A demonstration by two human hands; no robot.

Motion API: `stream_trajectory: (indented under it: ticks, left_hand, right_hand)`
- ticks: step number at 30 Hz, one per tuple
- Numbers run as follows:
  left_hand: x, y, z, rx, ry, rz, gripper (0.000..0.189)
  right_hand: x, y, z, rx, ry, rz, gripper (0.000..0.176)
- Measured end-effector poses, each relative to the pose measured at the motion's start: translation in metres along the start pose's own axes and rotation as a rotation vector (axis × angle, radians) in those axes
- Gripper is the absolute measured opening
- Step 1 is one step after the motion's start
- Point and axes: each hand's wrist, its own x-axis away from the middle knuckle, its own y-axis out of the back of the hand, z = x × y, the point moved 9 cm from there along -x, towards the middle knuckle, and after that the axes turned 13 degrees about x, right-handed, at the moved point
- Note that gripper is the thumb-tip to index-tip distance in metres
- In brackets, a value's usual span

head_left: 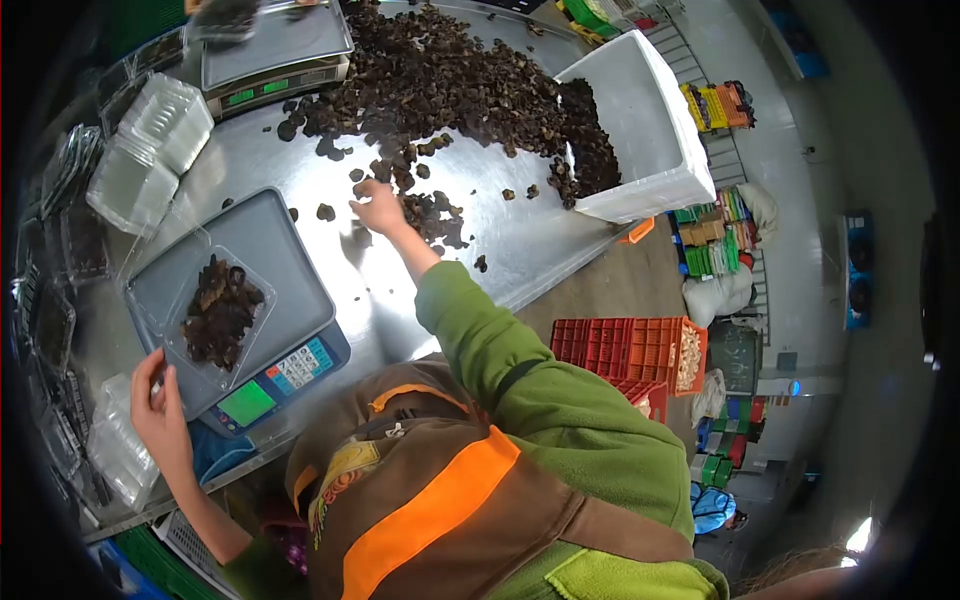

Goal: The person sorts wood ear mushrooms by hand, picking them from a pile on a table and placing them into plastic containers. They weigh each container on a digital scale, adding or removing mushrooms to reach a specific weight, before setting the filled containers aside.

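Observation:
My right hand (380, 210) reaches over the metal table (310, 210), fingers apart, at the near edge of loose dark wood ear mushrooms (430, 215). My left hand (160, 410) is beside the near left corner of a digital scale (280, 240), its fingers loosely bent and apart, holding nothing. On the scale's grey platform lies an open clear plastic clamshell box (250, 335). A clump of mushrooms (222, 312) fills its near half. The scale's display (245, 402) is lit green.
A big mushroom heap (450, 85) spreads from a tipped white foam box (660, 130). Empty clamshells (150, 150) and more stacked packaging (60, 320) line the left. A second scale (278, 50) stands at the back, with another person's hand (195, 5) beside it. Red crates (590, 345) stand beyond the table.

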Motion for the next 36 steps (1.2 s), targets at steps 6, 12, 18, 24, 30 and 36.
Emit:
stream_trajectory:
  ticks: [6,12,18,24,30,36]
  left_hand:
    - [0.014,0.031,0.025,0.002,0.040,-0.076,0.022]
    - [0.031,0.055,0.041,-0.010,0.091,-0.165,0.022]
    - [0.038,0.064,0.058,0.068,0.088,-0.198,0.023]
    - [0.017,0.033,0.044,0.136,0.072,-0.110,0.021]
    - [0.021,0.031,0.038,0.115,0.013,-0.073,0.021]
    - [0.025,0.049,0.063,0.176,0.107,-0.160,0.021]
  right_hand:
    - [0.013,-0.054,0.084,0.124,0.064,0.135,0.054]
    - [0.031,-0.078,0.107,0.246,0.495,0.140,0.021]
    - [0.065,-0.009,0.028,0.268,0.168,-0.064,0.025]
    - [0.098,-0.031,0.014,0.361,0.275,-0.042,0.027]
    - [0.089,-0.021,-0.008,0.051,0.079,-0.138,0.026]
    - [0.097,0.041,0.145,-0.643,0.142,0.236,0.029]
